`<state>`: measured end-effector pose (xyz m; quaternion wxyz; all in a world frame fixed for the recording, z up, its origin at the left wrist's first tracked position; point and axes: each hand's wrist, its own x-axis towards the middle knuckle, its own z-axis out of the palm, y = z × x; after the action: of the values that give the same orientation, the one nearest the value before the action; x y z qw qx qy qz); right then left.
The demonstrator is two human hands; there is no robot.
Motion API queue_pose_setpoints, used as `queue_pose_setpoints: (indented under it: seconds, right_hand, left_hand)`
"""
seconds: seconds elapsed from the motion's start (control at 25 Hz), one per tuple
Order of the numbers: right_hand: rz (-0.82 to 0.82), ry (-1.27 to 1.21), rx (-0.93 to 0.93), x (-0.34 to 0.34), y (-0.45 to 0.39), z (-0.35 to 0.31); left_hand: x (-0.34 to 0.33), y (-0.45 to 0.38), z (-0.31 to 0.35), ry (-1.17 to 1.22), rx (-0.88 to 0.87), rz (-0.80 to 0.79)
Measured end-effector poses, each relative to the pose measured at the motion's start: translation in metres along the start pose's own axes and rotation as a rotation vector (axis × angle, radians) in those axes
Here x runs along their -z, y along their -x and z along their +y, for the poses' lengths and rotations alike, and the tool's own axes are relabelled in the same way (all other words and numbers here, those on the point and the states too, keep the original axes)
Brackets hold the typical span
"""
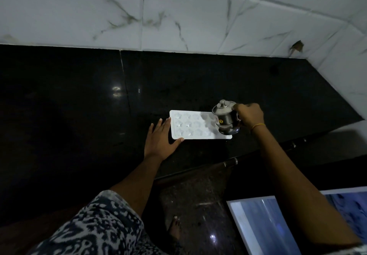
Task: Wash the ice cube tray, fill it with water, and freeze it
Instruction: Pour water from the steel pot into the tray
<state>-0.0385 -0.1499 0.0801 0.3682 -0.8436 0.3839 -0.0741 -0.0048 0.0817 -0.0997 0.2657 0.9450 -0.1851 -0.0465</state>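
On my left arm I see a short sleeve with a dark blue and white pattern, ending near the elbow. My forearms are bare. On my right wrist is a thin yellow band. One bare foot shows below.

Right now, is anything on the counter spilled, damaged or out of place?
No spill shows. The tray lies flat on the counter, the left hand steadying its end; the right hand holds a steel jug over its other end. Only the wall tile has a chipped, stained spot near the corner.
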Motion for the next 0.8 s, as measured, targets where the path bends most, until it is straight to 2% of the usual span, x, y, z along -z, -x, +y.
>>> queue_pose_setpoints:
  seconds: [0.12, 0.24, 0.8]
  right_hand:
    - [-0.007, 0.175, 0.059, 0.000, -0.001, 0.002]
    - [-0.008, 0.232, 0.072, -0.003, -0.002, 0.005]
    - [0.004, 0.167, 0.088, 0.014, -0.008, 0.004]
  left_hand:
    - [0.000, 0.000, 0.000, -0.003, 0.000, 0.008]
    - [0.002, 0.001, 0.001, 0.008, -0.001, 0.020]
    - [0.002, 0.002, 0.001, 0.020, -0.007, 0.018]
